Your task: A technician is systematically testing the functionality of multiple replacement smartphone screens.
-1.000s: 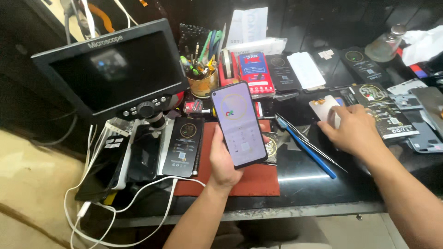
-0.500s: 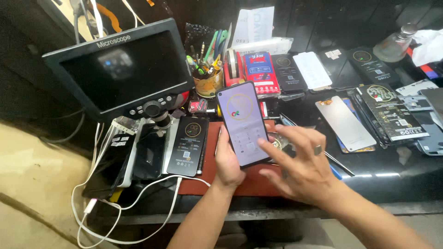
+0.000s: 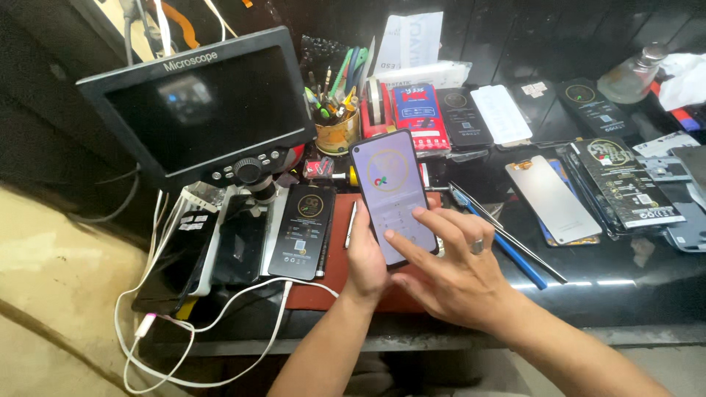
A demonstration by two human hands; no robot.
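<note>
Phone upright in left hand; microscope monitor beside, tweezers right.

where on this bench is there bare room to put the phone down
The clearest bare patch is the dark bench top at front right, bordered by the blue tool, the silver panel and the black packets. A little red mat shows left of the left hand. The back row by the pen cup and under the microscope monitor is crowded.

Left hand rises from bottom centre, fingers curled in a grip. Right hand reaches in from lower right, fingers spread (ring on one), index extended.
</note>
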